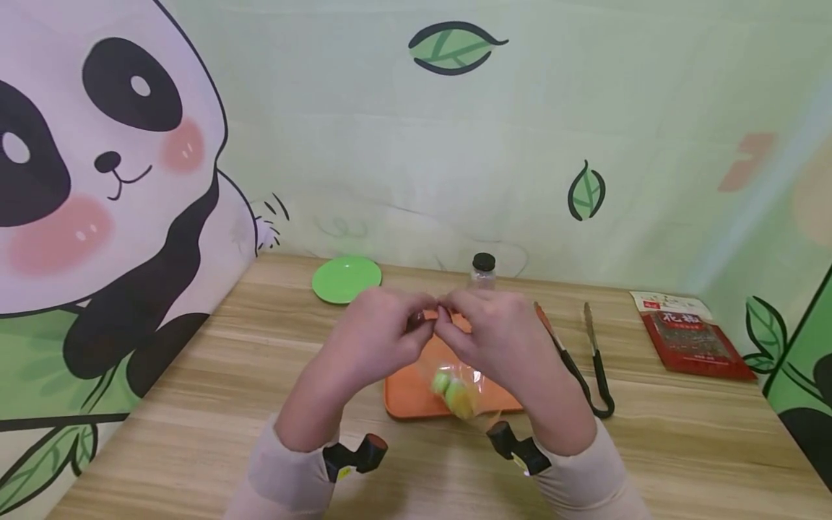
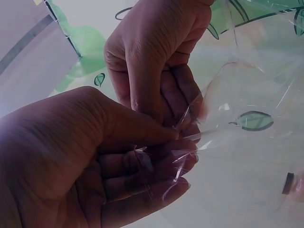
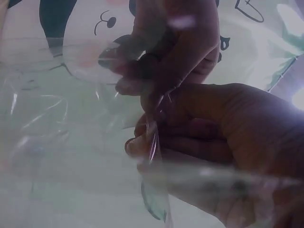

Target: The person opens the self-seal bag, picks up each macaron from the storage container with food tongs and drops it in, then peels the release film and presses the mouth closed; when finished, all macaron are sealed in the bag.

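A clear plastic bag (image 1: 478,377) hangs from both hands, with several light-green and yellow pieces (image 1: 458,397) low inside it. My left hand (image 1: 383,339) pinches the bag's top between thumb and fingers. Right beside it, my right hand (image 1: 497,336) pinches the same gathered edge, and the fingertips of the two hands meet. In the left wrist view the thin film (image 2: 209,135) spreads away from the left thumb. The right wrist view has a twisted fold of film (image 3: 153,142) at the right hand's fingertips. Behind the bag, an orange tray or board (image 1: 404,401) lies partly hidden.
A green plate (image 1: 347,280) lies at the back left of the wooden table (image 1: 260,404). Behind the hands stands a small jar with a black lid (image 1: 484,264). Black-handled tongs (image 1: 601,379) lie right of the board, and a red packet (image 1: 695,347) farther right.
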{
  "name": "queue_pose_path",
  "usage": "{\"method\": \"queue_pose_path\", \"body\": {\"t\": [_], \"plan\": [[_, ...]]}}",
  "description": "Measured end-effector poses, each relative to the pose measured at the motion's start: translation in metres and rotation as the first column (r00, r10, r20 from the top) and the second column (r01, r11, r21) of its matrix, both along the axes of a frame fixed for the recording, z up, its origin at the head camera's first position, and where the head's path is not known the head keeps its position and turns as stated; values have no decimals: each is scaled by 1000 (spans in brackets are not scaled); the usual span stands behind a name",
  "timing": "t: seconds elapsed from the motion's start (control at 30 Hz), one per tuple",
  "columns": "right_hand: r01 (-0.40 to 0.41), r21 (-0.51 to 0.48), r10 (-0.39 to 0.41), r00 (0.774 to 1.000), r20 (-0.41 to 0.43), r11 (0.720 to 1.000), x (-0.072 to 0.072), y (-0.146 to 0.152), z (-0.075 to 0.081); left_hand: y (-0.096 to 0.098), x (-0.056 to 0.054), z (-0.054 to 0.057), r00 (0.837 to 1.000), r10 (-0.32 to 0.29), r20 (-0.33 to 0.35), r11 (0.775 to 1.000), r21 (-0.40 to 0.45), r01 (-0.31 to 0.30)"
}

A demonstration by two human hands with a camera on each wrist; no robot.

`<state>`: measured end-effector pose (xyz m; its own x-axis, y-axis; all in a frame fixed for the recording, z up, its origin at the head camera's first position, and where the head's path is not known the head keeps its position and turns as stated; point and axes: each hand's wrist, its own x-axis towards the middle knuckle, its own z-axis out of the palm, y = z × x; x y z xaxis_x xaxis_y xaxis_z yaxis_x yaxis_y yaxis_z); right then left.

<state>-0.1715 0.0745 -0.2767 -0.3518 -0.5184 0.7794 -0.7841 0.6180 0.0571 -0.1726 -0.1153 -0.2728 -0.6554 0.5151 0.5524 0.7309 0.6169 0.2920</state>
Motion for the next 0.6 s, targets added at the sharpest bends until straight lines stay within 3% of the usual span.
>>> {"method": "queue_pose_path", "body": {"t": [0.37, 0.5, 0.6], "plan": [[-3, 11, 3, 1000, 21, 1000, -3, -1, -3, -1, -1, 0, 1000, -8, 23, 999, -46, 9], [19, -3, -19, 1000, -3, 1000, -6, -1, -4, -1, 0, 2, 995, -24, 101, 1000, -12, 26], [34, -43, -35, 999, -23, 999, -8, 2, -2, -3, 1, 2, 980, -32, 196, 999, 30, 27]]}}
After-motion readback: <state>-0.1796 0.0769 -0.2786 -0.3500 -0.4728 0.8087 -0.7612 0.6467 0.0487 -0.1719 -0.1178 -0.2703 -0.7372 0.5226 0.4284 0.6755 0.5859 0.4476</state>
